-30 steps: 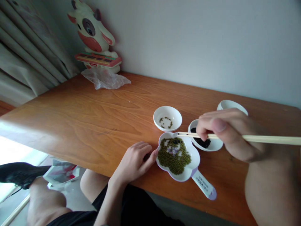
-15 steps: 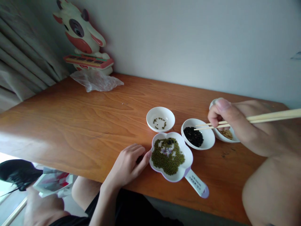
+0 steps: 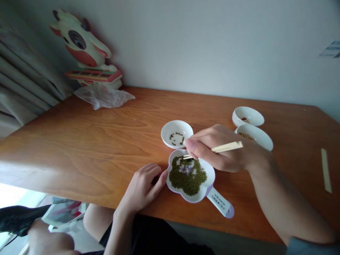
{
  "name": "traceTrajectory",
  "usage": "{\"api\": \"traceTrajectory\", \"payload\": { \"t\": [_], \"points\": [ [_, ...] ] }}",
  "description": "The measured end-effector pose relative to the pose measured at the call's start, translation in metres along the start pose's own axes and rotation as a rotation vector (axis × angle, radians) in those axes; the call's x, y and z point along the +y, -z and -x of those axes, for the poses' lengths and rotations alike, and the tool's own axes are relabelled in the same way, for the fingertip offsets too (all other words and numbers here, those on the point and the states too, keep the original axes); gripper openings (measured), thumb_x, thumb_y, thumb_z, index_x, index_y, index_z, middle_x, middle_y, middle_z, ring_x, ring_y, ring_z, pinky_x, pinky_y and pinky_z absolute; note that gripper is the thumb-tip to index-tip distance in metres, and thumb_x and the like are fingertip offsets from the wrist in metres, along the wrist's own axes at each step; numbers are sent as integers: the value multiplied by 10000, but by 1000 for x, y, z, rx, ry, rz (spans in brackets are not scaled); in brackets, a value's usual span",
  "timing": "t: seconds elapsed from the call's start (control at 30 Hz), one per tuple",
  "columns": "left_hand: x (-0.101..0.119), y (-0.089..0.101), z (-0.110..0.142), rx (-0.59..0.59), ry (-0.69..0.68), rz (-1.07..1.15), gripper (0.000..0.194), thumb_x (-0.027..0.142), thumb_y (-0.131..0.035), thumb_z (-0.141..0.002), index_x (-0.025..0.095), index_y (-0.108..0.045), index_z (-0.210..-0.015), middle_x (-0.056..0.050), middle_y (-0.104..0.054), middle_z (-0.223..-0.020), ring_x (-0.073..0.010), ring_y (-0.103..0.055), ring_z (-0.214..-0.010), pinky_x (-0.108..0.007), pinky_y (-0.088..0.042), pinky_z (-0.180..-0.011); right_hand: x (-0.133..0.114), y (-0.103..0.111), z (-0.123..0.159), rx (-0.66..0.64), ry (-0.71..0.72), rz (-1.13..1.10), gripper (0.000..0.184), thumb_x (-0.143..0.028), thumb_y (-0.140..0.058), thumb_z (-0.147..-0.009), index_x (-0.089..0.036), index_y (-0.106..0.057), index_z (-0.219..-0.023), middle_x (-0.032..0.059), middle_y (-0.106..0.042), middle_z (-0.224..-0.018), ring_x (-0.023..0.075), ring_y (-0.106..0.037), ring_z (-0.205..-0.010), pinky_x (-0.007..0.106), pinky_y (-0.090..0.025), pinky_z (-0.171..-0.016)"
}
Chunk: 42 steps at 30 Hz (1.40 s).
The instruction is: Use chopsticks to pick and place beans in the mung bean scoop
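Dish [image 3: 210, 173], flower-shaped, lilac-rimmed, green beans [image 3: 188, 182] inside, right hand [image 3: 220, 139] clamped on chopsticks [image 3: 227, 146], left hand [image 3: 144, 184] unclenched

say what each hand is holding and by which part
Right hand: chopsticks, around the middle. Left hand: nothing gripped, thumb against the scoop.

Smooth wooden table [image 3: 114, 141], glossy white bowl [image 3: 165, 139], chopsticks [image 3: 227, 146] (matt wood).

Just a brown wood table [image 3: 127, 131] tbh: cow toy [image 3: 87, 49] and plastic bag [image 3: 106, 98] upper left, flower-shaped dish [image 3: 208, 173] below center, white bowl [image 3: 176, 125] mid-frame, more bowls [image 3: 255, 115] right.
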State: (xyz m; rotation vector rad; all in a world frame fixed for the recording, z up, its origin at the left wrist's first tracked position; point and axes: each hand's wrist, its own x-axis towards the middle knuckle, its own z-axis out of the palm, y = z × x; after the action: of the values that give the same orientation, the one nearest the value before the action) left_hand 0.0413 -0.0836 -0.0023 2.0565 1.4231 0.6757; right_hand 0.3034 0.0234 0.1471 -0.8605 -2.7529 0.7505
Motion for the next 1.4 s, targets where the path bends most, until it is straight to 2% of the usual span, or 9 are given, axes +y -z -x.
{"api": "traceTrajectory", "payload": {
  "t": [0.13, 0.43, 0.7, 1.13, 1.4],
  "points": [
    [0, 0, 0, 5, 5, 4, 411, 397, -465, -1158, 214, -490, -790, -4, -577, -786, -182, -539, -747, -327, -402, -757, 1, -9, -8, -34, 32, 12, 632, -562, -238, -1161, -206, -450, -683, -3, -570, -649, 132, -452, -598, 360, -271, -654],
    [1, 0, 0, 10, -1, 14, 404, 386, -474, -1154, 216, -485, -788, -2, -576, -782, -182, -543, -754, -325, -401, -759, -1, -14, -12, -81, 10, 29, 612, -523, -276, -1163, -195, -541, -719, 15, -659, -758, 137, -494, -663, 351, -261, -663],
    [0, 0, -1, 9, -2, 5, 407, 393, -469, -1156, 215, -503, -792, -7, -583, -784, -185, -543, -755, -330, -411, -759, -1, -16, -12, -81, 17, 15, 640, -568, -237, -1157, -197, -511, -712, 5, -615, -715, 136, -468, -648, 356, -260, -668],
    [1, 0, -1, 21, -22, -1, 406, 389, -470, -1152, 219, -503, -784, -15, -590, -772, -187, -555, -743, -322, -435, -744, 0, -16, -12, -87, 25, 36, 645, -556, -254, -1159, -196, -572, -728, 31, -691, -763, 155, -553, -695, 363, -286, -680],
    [1, 1, 0, 23, -7, -4, 405, 391, -477, -1149, 218, -499, -783, -15, -589, -775, -187, -547, -743, -321, -426, -744, 0, -19, -14, -82, 37, 23, 651, -557, -204, -1162, -194, -538, -738, 26, -669, -764, 143, -522, -692, 347, -290, -688]
  ]
}}
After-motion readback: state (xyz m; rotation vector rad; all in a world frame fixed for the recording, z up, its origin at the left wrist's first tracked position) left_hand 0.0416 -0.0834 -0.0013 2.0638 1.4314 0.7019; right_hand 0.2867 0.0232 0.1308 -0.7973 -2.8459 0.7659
